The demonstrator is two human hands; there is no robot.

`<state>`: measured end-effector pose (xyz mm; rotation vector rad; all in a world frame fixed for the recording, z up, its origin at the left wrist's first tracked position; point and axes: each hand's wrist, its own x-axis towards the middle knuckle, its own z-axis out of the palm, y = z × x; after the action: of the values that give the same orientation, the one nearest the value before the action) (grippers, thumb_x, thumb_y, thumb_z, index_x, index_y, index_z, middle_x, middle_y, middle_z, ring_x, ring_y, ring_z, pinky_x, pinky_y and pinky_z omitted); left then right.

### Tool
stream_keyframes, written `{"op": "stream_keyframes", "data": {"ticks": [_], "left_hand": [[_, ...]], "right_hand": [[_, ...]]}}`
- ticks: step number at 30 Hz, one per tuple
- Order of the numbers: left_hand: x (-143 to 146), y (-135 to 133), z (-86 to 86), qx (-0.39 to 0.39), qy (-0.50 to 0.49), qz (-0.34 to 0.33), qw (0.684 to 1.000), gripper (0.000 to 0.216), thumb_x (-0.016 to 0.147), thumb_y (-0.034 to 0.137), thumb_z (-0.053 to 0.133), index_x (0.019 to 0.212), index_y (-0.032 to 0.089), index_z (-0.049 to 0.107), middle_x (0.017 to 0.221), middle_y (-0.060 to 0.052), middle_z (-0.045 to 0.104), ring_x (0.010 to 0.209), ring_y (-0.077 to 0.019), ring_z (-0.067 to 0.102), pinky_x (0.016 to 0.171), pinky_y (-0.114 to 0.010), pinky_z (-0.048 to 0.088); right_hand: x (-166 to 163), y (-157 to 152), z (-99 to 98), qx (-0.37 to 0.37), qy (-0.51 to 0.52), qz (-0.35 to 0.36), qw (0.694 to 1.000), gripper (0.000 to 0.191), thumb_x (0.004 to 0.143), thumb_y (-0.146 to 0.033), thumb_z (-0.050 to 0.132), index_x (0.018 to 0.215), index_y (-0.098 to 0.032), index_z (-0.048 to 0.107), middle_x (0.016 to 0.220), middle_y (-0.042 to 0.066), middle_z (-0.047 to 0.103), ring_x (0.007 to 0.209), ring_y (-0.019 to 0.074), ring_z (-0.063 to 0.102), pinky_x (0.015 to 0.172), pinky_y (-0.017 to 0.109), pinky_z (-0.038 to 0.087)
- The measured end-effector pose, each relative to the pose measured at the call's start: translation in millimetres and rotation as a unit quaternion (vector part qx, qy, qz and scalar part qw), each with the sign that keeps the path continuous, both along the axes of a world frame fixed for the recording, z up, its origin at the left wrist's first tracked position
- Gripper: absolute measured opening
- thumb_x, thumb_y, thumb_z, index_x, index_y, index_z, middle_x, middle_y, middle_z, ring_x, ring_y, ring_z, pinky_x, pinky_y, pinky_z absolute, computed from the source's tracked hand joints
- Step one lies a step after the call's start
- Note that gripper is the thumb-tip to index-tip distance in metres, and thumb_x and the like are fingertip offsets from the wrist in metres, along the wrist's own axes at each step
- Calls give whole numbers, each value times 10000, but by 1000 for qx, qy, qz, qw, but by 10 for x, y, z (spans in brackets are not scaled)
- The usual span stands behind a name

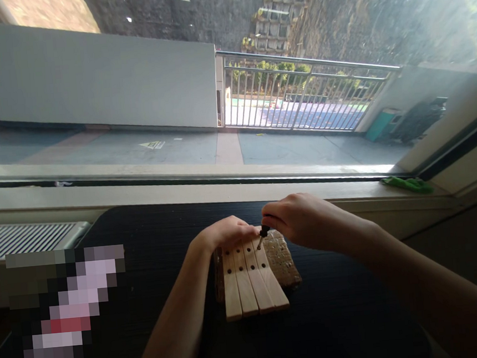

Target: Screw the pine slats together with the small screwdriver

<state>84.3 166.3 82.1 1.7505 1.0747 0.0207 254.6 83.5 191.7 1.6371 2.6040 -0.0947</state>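
Note:
Several pale wooden slats (254, 292) lie side by side, fanning slightly toward me, with two rows of dark holes or screw heads across them. Under them is a brown, rough-textured block (282, 258) that looks wrapped in clear film. My right hand (298, 215) is closed round the dark handle of a screwdriver (263, 232). Its shaft slants down to the far hole of the rightmost slat. My left hand (232, 231) is bent over the far end of the slats and holds them, fingertips close to the screwdriver. Its thumb is hidden.
The work lies on a black table (155, 275) by a window sill (173, 195). A white radiator (26, 237) stands at the left, and a pixelated patch covers something on the table's left side. A green cloth (408, 184) lies on the sill at right.

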Motion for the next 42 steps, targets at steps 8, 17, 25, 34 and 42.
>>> {"op": "stream_keyframes", "data": {"ticks": [8, 17, 25, 34, 42], "left_hand": [[-1, 11, -31, -20, -10, 5, 1000, 453, 691, 594, 586, 788, 168, 707, 798, -50, 690, 692, -191, 562, 618, -283, 391], [-11, 14, -54, -15, -10, -3, 1000, 462, 695, 612, 578, 780, 174, 698, 743, -36, 655, 643, -171, 523, 579, -275, 364], [-17, 1, -11, 9, 5, -14, 1000, 447, 708, 606, 555, 749, 181, 689, 732, -30, 651, 639, -171, 527, 577, -279, 359], [-19, -11, 13, 32, 4, -27, 999, 450, 726, 602, 542, 774, 185, 705, 778, -39, 670, 688, -182, 556, 596, -272, 370], [-28, 24, -40, 56, 11, -47, 997, 547, 729, 691, 508, 701, 164, 651, 716, -38, 627, 624, -162, 495, 556, -270, 323]], "right_hand": [[-1, 15, -27, 19, -7, -2, 1000, 309, 981, -326, 463, 796, -167, 653, 712, 46, 687, 588, 125, 536, 530, 285, 236], [7, 32, -74, 53, -17, -6, 998, 329, 977, -385, 474, 799, -174, 652, 687, 36, 673, 559, 134, 516, 516, 296, 204], [-7, 18, -88, 60, -34, -9, 998, 353, 986, -405, 446, 813, -171, 647, 654, 38, 651, 530, 125, 488, 519, 302, 182], [-24, 28, -96, 60, -52, -5, 997, 422, 1003, -399, 380, 764, -176, 647, 598, 35, 621, 498, 128, 470, 515, 298, 179], [-90, 20, -47, 35, -64, 6, 997, 407, 975, -320, 338, 699, -161, 591, 542, 24, 560, 429, 102, 354, 516, 297, 177]]}}
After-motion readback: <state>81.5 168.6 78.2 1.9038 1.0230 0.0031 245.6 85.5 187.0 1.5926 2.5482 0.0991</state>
